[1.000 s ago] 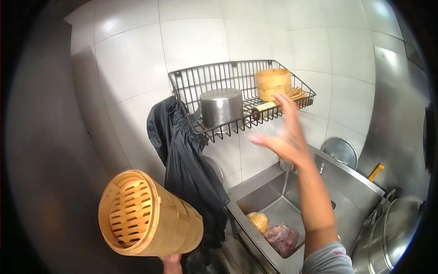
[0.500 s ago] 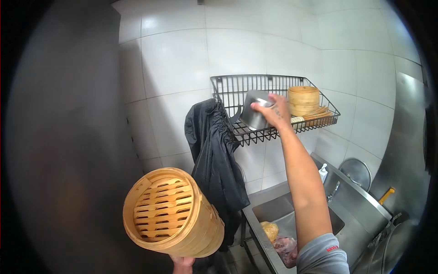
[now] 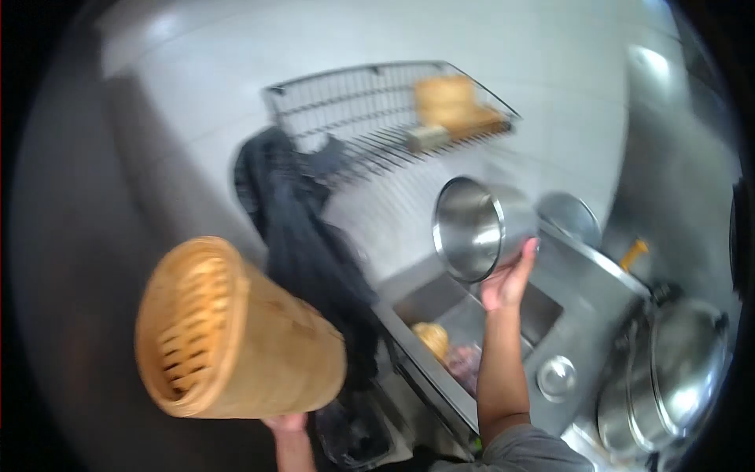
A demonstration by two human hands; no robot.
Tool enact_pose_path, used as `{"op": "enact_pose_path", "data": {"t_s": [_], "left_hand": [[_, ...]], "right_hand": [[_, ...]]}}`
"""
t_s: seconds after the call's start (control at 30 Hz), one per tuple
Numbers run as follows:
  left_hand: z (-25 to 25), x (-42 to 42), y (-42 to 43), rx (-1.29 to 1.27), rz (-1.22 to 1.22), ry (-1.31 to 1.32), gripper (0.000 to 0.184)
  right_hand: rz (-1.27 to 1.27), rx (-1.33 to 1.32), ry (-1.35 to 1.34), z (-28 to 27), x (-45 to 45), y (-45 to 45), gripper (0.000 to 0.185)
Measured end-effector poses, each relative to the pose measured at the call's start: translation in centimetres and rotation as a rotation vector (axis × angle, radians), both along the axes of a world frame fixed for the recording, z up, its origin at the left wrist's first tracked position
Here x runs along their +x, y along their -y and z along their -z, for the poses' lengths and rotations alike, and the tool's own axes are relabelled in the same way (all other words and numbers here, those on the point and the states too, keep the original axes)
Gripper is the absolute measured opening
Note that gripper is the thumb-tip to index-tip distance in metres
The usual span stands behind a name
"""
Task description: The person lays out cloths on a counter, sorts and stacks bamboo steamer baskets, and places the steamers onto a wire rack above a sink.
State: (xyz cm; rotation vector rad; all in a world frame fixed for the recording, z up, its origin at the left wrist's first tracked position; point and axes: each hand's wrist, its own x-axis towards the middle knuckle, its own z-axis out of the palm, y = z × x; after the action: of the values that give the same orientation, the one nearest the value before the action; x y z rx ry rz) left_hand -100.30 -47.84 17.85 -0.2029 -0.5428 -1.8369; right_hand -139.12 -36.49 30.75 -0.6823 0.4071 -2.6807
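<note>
My left hand [image 3: 288, 422] supports a tall stack of bamboo steamers [image 3: 275, 346] from below, its slatted end tilted toward me at the lower left. Most of that hand's fingers are hidden behind the stack. My right hand [image 3: 510, 277] grips a metal pot [image 3: 472, 228] from underneath, the pot's open mouth facing left. The pot hangs in the air above the sink [image 3: 543, 315], in front of the wire rack [image 3: 346, 110].
The rack bears a blurred bamboo steamer [image 3: 445, 98]. Black cloth [image 3: 295, 220] hangs under its left end. Bagged food [image 3: 431, 338] lies in the sink. A round lid [image 3: 570, 216] leans behind, and large metal cookware [image 3: 668, 377] stands at the right.
The pot has come off the rack in my right hand, moving right and down, and has turned so its open mouth shows. My left hand still carries the steamer stack.
</note>
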Motion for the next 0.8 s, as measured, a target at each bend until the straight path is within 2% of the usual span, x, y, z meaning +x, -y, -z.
{"op": "enact_pose_path", "data": {"t_s": [0.07, 0.13, 0.2, 0.27, 0.33, 0.37, 0.4, 0.47, 0.5, 0.53, 0.57, 0.6, 0.63, 0.67, 0.8], "left_hand": [[-2.6, -0.4, -0.7, 0.501, -0.042, -0.138, 0.074], [-3.9, -1.3, -1.1, 0.48, -0.104, -0.015, 0.075], [0.5, 0.0, 2.4, -0.211, 0.144, 0.025, 0.076], [0.3, -0.1, 2.9, -0.175, 0.128, 0.022, 0.076], [0.5, -0.8, 3.2, -0.244, 0.187, 0.024, 0.075], [0.9, -1.0, 2.7, 0.035, -0.179, 0.207, 0.084], [0.9, -1.4, 2.5, 0.038, -0.16, 0.217, 0.084], [0.7, -2.2, 2.4, 0.168, -0.011, 0.041, 0.084], [0.9, -2.5, 2.6, 0.167, 0.0, 0.039, 0.084], [1.2, -2.7, 3.0, 0.068, 0.107, 0.034, 0.083], [1.5, -2.8, 3.3, -0.032, 0.212, 0.024, 0.082], [1.6, -3.2, 3.4, -0.036, 0.219, 0.016, 0.082], [1.6, -3.6, 3.4, -0.107, 0.227, 0.042, 0.077], [1.6, -3.9, 3.5, -0.177, 0.231, 0.071, 0.072], [0.9, -4.6, 3.4, -0.256, 0.282, 0.059, 0.074]], "right_hand": [[0.013, 0.134, 0.12, 6.0, -2.4, -3.8, 0.074], [0.034, 0.307, 0.188, 10.0, -4.6, -9.0, 0.078], [0.129, 0.456, 0.238, 14.8, -8.2, -14.5, 0.083], [0.476, 0.832, 0.282, 16.5, -9.9, -20.0, 0.076], [0.869, 1.106, 0.152, 16.3, -10.0, -24.1, 0.067], [1.116, 1.214, 0.009, 16.8, -10.4, -25.7, 0.067], [1.127, 1.226, 0.023, 17.7, -11.1, -27.0, 0.067], [1.414, 1.454, -0.214, 19.1, -12.7, -28.6, 0.069], [1.264, 1.443, -0.088, 18.5, -13.0, -28.6, 0.074], [1.273, 1.442, -0.082, 19.3, -14.3, -29.0, 0.074], [1.199, 1.414, 0.08, 21.0, -16.3, -29.1, 0.078], [1.12, 1.375, 0.236, 22.5, -18.2, -29.1, 0.082], [1.289, 1.529, 0.145, 22.8, -18.4, -28.4, 0.081], [1.352, 1.643, 0.093, 23.3, -18.4, -27.9, 0.085], [1.387, 1.657, -0.094, 29.1, -21.4, -28.7, 0.092]]}}
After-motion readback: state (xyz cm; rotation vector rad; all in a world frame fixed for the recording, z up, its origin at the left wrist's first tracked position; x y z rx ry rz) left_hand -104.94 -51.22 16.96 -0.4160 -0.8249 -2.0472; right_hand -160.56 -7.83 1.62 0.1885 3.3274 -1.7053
